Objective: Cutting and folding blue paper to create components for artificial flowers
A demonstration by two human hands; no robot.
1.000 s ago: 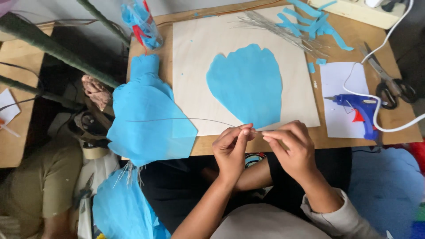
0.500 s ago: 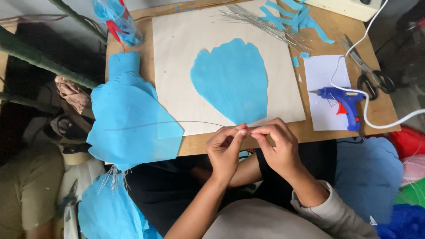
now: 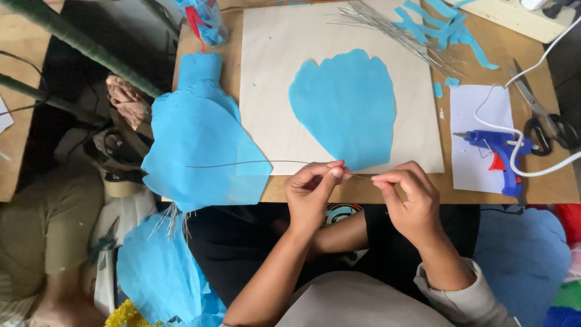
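Nearest the camera, both hands work at the table's front edge. Left hand (image 3: 311, 191) pinches a thin wire (image 3: 242, 163) between thumb and fingertips (image 3: 334, 172); right hand (image 3: 408, 200) pinches the same wire just beside it, fingertips (image 3: 380, 178) closed on the short end. Hands close together, not touching. Wire runs out leftward from the left fingers, nearly level, well past them, free end over the folded blue paper pile (image 3: 200, 148) hanging off the table's left edge. Only a short bit of wire shows between the two pinches.

Just beyond the fingers: wooden table (image 3: 532, 191) with a cream board (image 3: 272, 91), and on it a blue paper petal (image 3: 345, 106), scalloped top, narrow end pointing toward the hands, near the wire but whether touching cannot be told.

Right of the board: blue glue gun (image 3: 499, 148) on a white sheet (image 3: 478, 106), white cord looping off, scissors (image 3: 544, 115) beside.

Far edge: bundle of thin wires (image 3: 399, 33) and blue paper scraps (image 3: 442, 27).

Left of the table, another person's foot (image 3: 127, 100).
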